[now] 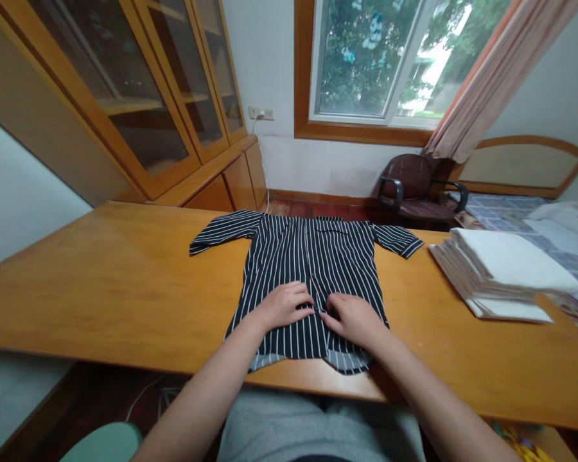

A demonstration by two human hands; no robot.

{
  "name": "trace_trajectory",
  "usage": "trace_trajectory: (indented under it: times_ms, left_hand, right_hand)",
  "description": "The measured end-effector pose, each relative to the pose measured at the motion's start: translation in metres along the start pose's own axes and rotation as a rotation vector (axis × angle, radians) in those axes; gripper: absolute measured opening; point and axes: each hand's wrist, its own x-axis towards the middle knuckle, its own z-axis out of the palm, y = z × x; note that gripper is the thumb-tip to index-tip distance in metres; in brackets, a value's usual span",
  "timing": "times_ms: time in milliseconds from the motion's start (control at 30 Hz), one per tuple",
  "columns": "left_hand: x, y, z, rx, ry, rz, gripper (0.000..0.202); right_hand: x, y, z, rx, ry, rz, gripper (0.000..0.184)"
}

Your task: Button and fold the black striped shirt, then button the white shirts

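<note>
A black shirt with white stripes [289, 250] lies spread front side up on the wooden table, its short sleeves out to both sides and its hem toward me. My left hand [289, 303] rests on the lower front, with thumb and fingers closed at the button placket. Opposite it, my right hand [349, 314] has curled fingers and its thumb at the same placket edge. Both hands meet around a small spot on the placket; the fingertips partly hide it, and I cannot make out a button there. Below the hands, the hem parts slightly and shows its paler inside.
On the right of the wooden table [125, 289] sits a stack of white and brown flat packs [505, 263]. A brown armchair [409, 186] stands beyond the far edge, near a bed [491, 208]. A glass-door cabinet [173, 96] is at the left. A pale green stool [103, 443] stands below.
</note>
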Motion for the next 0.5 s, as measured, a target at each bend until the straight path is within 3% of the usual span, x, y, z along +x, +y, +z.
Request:
trace_trajectory:
  times_ms: [200, 500]
  left_hand:
    - [0.000, 0.001, -0.001, 0.000, 0.007, -0.009, 0.017]
    - [0.000, 0.001, 0.003, 0.096, 0.034, 0.042, 0.019]
  right_hand:
    - [0.003, -0.012, 0.003, -0.132, 0.016, 0.101, 0.012]
    - [0.004, -0.013, 0.012, -0.032, 0.092, 0.245, 0.014]
